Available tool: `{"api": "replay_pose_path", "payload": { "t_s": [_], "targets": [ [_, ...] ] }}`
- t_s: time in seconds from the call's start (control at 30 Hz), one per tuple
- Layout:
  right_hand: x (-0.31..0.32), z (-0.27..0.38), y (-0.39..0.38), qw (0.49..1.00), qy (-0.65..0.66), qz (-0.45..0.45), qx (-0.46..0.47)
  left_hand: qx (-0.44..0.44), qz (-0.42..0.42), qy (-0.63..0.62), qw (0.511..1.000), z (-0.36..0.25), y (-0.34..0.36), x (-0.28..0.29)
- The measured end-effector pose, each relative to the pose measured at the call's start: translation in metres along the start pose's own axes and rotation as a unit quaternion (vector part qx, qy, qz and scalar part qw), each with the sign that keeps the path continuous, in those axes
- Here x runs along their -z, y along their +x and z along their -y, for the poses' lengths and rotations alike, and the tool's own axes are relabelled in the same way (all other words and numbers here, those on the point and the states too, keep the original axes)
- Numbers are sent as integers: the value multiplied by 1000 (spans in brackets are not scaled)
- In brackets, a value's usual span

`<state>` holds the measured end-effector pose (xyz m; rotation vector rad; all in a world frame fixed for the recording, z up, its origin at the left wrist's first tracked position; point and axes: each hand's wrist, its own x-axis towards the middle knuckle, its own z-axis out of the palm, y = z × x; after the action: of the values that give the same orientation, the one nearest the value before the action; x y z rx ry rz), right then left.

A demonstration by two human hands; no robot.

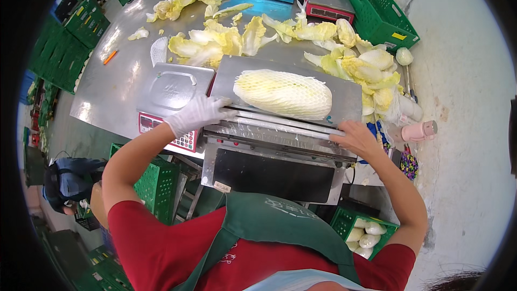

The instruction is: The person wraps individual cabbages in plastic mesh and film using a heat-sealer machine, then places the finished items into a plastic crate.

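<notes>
A napa cabbage in a white foam net [283, 94] lies lengthwise on the metal top of a wrapping machine [344, 94]. Clear plastic film [280, 136] stretches over the rollers along the near side of the cabbage. My left hand [200, 114], in a white glove, pinches the film's left end beside the scale. At the opposite end, my bare right hand [358, 139] has its fingers closed on the film. Neither hand touches the cabbage. Below the rollers is the machine's dark flat plate [273, 175].
A digital scale [180, 91] adjoins the machine on the left. Loose cabbage leaves [207, 43] litter the table behind, with more leaves [377, 67] at right. A green crate [377, 13] stands at the back right; a pink bottle [420, 131] lies by the wall. An orange marker [110, 57] lies left.
</notes>
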<state>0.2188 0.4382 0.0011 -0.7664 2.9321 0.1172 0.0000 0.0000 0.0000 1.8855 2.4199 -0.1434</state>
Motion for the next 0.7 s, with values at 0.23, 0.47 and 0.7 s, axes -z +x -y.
{"api": "replay_pose_path", "payload": {
  "t_s": [0.23,0.47,0.7],
  "targets": [
    [-10,27,-11,884,418,-100,-187,194,-214,-418,861,-30,-23,-36],
    [94,2,0,645,642,-329,-252,227,-372,-546,716,-14,-25,49],
    [-9,-48,78,969,116,-198,-89,66,-155,-269,948,11,84,12]
  ]
}}
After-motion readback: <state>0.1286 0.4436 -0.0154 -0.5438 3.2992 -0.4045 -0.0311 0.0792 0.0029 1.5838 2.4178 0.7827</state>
